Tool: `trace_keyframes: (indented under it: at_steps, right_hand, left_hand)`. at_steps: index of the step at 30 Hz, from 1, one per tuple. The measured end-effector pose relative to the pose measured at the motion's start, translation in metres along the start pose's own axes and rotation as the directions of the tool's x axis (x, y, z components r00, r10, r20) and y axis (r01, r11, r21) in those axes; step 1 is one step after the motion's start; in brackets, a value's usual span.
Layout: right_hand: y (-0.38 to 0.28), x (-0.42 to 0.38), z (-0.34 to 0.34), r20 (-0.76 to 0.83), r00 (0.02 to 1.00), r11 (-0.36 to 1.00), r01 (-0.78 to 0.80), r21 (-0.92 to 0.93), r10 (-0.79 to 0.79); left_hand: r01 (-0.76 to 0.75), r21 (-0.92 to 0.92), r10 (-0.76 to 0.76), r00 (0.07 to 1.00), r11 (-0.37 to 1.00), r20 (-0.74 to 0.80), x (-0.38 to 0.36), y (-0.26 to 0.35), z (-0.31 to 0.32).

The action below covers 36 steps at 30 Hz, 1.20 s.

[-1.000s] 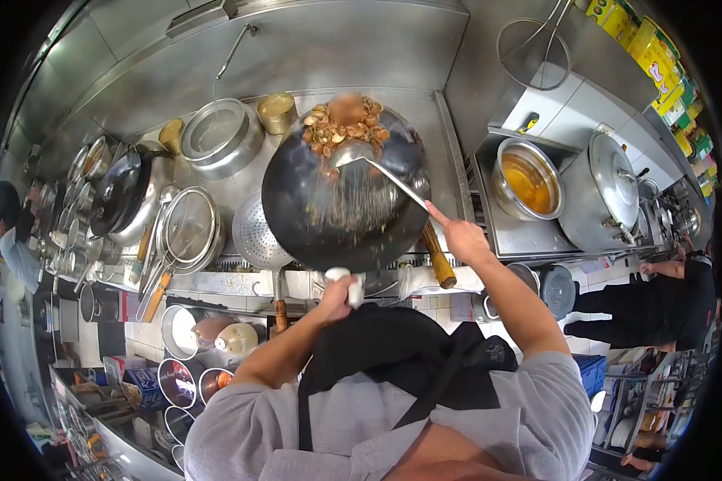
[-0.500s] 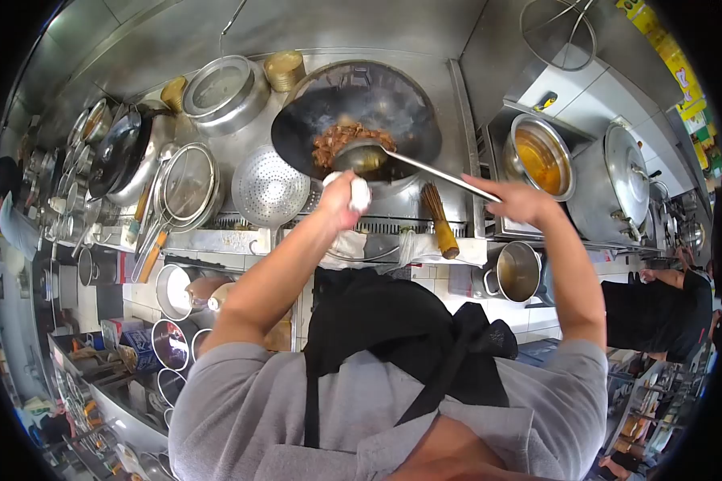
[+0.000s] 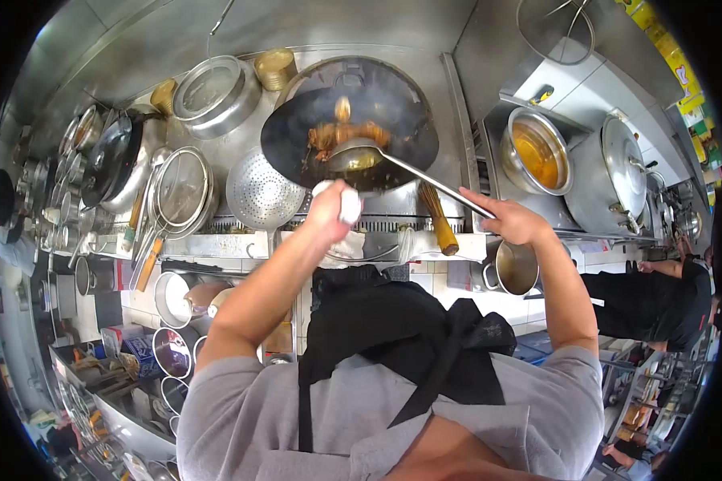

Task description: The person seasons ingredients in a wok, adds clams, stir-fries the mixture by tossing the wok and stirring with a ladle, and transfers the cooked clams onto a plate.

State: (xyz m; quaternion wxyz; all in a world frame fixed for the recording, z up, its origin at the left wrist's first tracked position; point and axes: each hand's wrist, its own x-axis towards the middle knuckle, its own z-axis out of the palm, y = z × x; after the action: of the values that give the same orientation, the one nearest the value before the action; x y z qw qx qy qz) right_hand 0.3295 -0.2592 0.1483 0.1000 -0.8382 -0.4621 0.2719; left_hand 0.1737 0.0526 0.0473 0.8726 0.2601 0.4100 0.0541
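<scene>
Dark and wide, the wok (image 3: pixel 413 140) is tilted over the stove, holding browned chunks of food (image 3: pixel 325 138) that are blurred by motion. My left hand (image 3: pixel 326 212) is closed around a folded white cloth (image 3: pixel 350 207) at the wok's near edge; the part gripped beneath the cloth is hidden. In my right hand (image 3: pixel 515 222) is the long handle of a metal ladle (image 3: pixel 425 176), index finger stretched along it. The ladle's bowl is inside the wok, in front of the food, with yellowish liquid in it.
Left of the wok lie a perforated strainer (image 3: pixel 265 189) and a mesh sieve (image 3: pixel 182 186). A bamboo brush (image 3: pixel 438 224) lies on the right. Beyond it stand a bowl of orange liquid (image 3: pixel 537 158) and a lidded pot (image 3: pixel 610 180). Another person (image 3: pixel 658 309) is at far right.
The wok has shifted slightly left and tipped, its food tossed upward and bunched. My left hand moved left and down with the cloth; the ladle stays in the wok.
</scene>
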Motion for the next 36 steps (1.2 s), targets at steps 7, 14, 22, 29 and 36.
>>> trace_keyframes:
  at_steps: [7,14,22,29,36]
  right_hand:
    - [-0.024,0.082,0.047,-0.101,0.944,0.908,-0.329,-0.259,0.313]
    - [0.007,-0.011,0.0,-0.048,0.994,0.993,0.105,0.059,-0.102]
    - [-0.023,0.073,0.036,0.008,0.949,0.932,-0.309,-0.188,0.316]
    - [-0.03,-0.027,-0.028,0.092,0.987,0.989,-0.137,0.05,0.132]
    - [-0.03,0.066,0.022,0.061,0.924,0.91,-0.359,-0.206,0.378]
  left_hand:
    - [-0.109,0.215,0.101,0.994,0.97,0.046,0.081,-0.081,-0.088]
    - [0.003,-0.068,0.003,0.997,0.998,0.081,-0.038,-0.026,-0.026]
    - [-0.218,0.116,0.196,0.965,0.969,0.175,0.102,-0.083,-0.075]
    - [-0.12,0.195,0.1,0.989,0.973,0.112,-0.033,-0.065,-0.083]
    - [-0.171,0.081,0.151,0.966,0.982,0.212,0.129,-0.054,-0.049]
